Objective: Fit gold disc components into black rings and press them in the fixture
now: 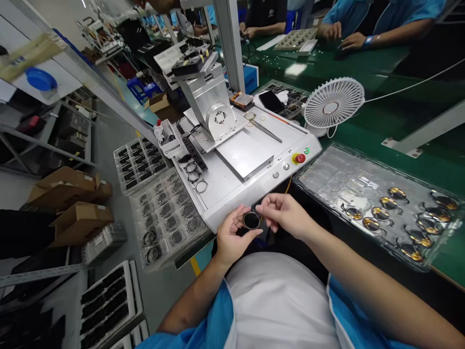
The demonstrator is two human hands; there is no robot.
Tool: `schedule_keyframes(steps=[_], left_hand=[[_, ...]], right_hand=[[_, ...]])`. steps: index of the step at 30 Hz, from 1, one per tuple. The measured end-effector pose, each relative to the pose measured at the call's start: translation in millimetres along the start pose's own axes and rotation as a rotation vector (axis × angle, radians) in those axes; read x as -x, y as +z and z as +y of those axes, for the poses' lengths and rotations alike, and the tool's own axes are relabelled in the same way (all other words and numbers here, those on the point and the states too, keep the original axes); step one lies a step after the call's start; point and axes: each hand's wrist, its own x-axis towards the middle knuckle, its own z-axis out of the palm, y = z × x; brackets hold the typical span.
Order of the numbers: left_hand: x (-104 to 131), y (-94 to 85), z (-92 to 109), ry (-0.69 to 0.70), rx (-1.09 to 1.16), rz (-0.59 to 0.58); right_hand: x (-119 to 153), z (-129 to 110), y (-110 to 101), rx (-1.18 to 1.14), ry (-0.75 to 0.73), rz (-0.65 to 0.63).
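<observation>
My left hand [232, 237] is closed around the edge of a round black watch face [251, 220] with a thin metal rim, held up before my body at the machine's front edge. My right hand [281, 213] is at the watch face's upper right side, thumb and fingertips pinched together. Whatever lies between those fingertips is too small to make out. Behind both hands stands a white bench machine [232, 194] with a metal plate [245, 157] on its top. Several metal rings [201, 186] lie on its left part.
To the right, a clear plastic tray [327, 169] holds several round parts with ribbon cables. Another compartment tray [169, 208] sits at the left. A red emergency button [300, 158], tweezers [267, 131] and a white fan [332, 106] are close by. Co-workers sit across the green table [399, 104].
</observation>
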Motion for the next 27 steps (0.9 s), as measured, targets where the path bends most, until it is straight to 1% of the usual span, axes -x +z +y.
schedule_keyframes(steps=[2, 4, 11, 17, 25, 27], left_hand=[[0, 1.0, 1, 0.022, -0.017, -0.027], [-1, 1.5, 1, 0.038, -0.036, -0.040], [1, 1.0, 1, 0.040, -0.066, -0.027], [1, 0.5, 3, 0.021, -0.071, -0.010], [0, 0.8, 4, 0.023, -0.075, -0.010], [0, 0.8, 5, 0.009, -0.081, -0.004]], right_hand=[[13, 9, 8, 0.028, 0.048, -0.037], [17, 14, 12, 0.037, 0.054, -0.019], [15, 16, 17, 0.012, 0.051, 0.033], [16, 16, 20, 0.017, 0.070, 0.051], [16, 20, 19, 0.041, 0.048, 0.056], [15, 22, 18, 0.075, 0.033, 0.082]])
